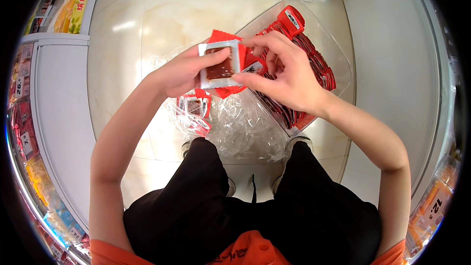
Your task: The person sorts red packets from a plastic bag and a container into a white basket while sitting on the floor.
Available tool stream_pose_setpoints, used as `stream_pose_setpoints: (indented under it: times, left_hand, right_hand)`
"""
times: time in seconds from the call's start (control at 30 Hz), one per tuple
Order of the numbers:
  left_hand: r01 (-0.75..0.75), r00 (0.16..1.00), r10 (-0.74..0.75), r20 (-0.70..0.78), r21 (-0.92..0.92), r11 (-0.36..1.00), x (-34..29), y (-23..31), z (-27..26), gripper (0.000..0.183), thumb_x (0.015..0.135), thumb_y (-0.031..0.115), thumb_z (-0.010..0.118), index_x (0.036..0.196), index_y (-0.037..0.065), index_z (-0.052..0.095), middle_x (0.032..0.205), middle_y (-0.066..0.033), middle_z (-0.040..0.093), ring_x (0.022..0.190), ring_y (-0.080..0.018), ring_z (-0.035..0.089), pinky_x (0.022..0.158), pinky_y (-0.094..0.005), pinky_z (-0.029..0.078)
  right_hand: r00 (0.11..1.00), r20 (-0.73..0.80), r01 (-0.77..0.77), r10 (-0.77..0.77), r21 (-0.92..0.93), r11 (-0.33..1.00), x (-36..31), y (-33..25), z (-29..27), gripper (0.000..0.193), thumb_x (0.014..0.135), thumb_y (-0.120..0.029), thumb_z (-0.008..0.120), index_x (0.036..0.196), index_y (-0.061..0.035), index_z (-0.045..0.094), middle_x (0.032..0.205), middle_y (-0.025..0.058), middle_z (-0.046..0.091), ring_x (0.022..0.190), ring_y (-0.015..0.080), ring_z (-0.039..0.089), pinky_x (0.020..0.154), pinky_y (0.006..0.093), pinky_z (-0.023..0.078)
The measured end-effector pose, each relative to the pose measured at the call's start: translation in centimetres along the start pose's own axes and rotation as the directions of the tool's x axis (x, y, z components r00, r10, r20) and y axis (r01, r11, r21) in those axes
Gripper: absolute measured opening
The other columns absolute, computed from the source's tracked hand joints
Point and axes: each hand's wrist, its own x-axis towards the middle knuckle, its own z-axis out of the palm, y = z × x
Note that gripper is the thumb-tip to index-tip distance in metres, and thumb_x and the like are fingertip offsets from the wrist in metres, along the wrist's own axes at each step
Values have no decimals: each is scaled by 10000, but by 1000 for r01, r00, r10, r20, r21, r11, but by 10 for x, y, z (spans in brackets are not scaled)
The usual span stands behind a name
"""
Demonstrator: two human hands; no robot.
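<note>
Orange cloth shirt (250, 249) — left grip (181, 72) clamped on square red-and-white plastic packets (220, 73); right grip (294, 76) spread apart (touching their edge).

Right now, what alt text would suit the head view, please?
A person's left hand holds small red and white packets, the right hand at their edge, above crumpled clear plastic and a clear bin of red packets.

Orange top (251, 249), black trousers (314, 201), pale-edged shoes (300, 141)
</note>
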Motion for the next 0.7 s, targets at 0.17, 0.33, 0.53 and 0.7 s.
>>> stream_pose_setpoints:
  times: [0.17, 0.33, 0.53, 0.7]
  left_hand:
    - [99, 983, -79, 165, -120, 988, 15, 1, -1, 450, 990, 381, 362, 1297, 60, 436, 1194, -134, 571, 1019, -274, 620, 699, -445, 602]
    - [56, 981, -10, 193, -233, 971, 27, -6, 0, 572, 980, 509, 278, 1366, 92, 343, 1286, -146, 504, 1107, -302, 583, 803, -485, 582]
    - [84, 987, -55, 153, -193, 978, 36, -10, -5, 510, 979, 453, 386, 1362, 117, 362, 1249, -107, 526, 1091, -247, 591, 828, -442, 577]
    - [65, 985, -33, 168, -192, 979, 36, -7, -6, 484, 959, 311, 505, 1370, 122, 332, 1238, -92, 525, 1082, -232, 593, 818, -413, 584]
  right_hand:
    - [1000, 30, 12, -4, -259, 966, 4, -2, 4, 613, 670, -333, 796, 1147, -36, 552, 987, 140, 551, 849, 280, 617, 744, 373, 509]
    - [995, 74, -60, 65, -68, 996, 10, 8, 0, 580, 683, -229, 791, 1132, -27, 484, 1046, 167, 543, 968, 306, 584, 837, 370, 472]
    - [982, -72, -158, 174, 185, 970, 6, 28, -4, 392, 739, -224, 776, 1025, -14, 609, 960, 117, 532, 839, 228, 558, 770, 346, 468]
    - [977, -3, -207, 215, 251, 946, 10, 31, -18, 207, 828, -189, 711, 832, 12, 662, 662, -15, 497, 608, 58, 427, 543, 253, 363]
